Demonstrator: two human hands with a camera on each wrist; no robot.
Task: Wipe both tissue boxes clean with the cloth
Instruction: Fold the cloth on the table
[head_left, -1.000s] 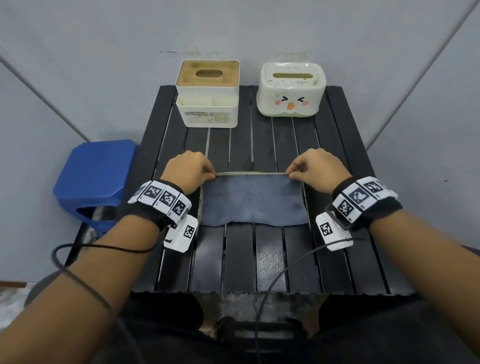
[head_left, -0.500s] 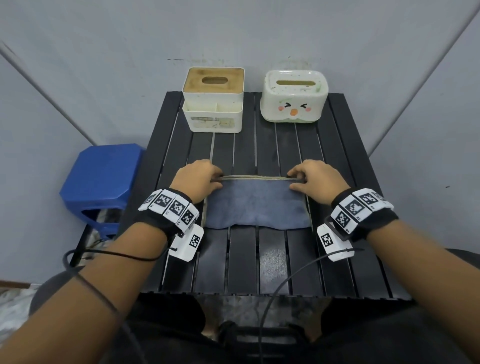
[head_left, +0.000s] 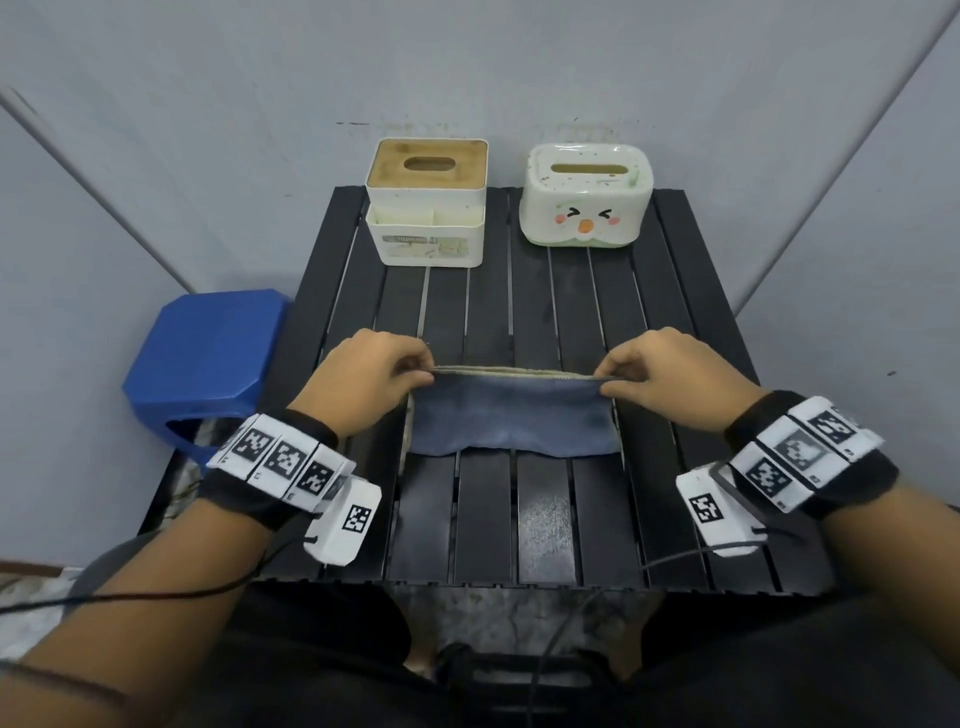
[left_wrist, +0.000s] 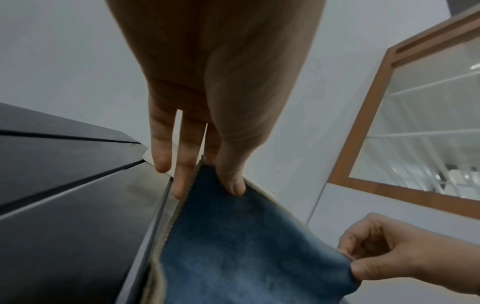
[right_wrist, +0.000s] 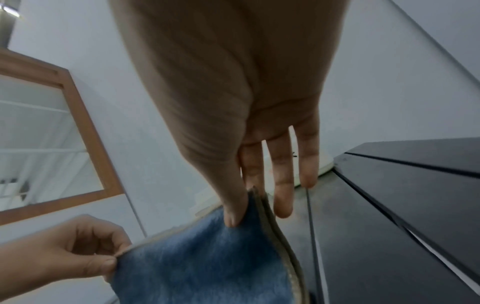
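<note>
On the black slatted table (head_left: 571, 322), between grey walls, we see the folded blue cloth with beige backing (head_left: 511, 418) lying mid-table. The left hand (head_left: 363, 379) and right hand (head_left: 670, 379) each pinch a far corner, lifting that edge. Beyond the cloth, across bare slats, stand the wood-lidded white tissue box (head_left: 427, 208), label illegible, and the white smiling-face tissue box (head_left: 587, 200).

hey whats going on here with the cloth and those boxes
A person sits at a black slatted table holding a folded blue cloth by its far corners, the left hand pinching one and the right hand the other. Two tissue boxes wait at the far edge, a wooden-topped box and a cartoon-face box. Neither is being wiped yet.
</note>
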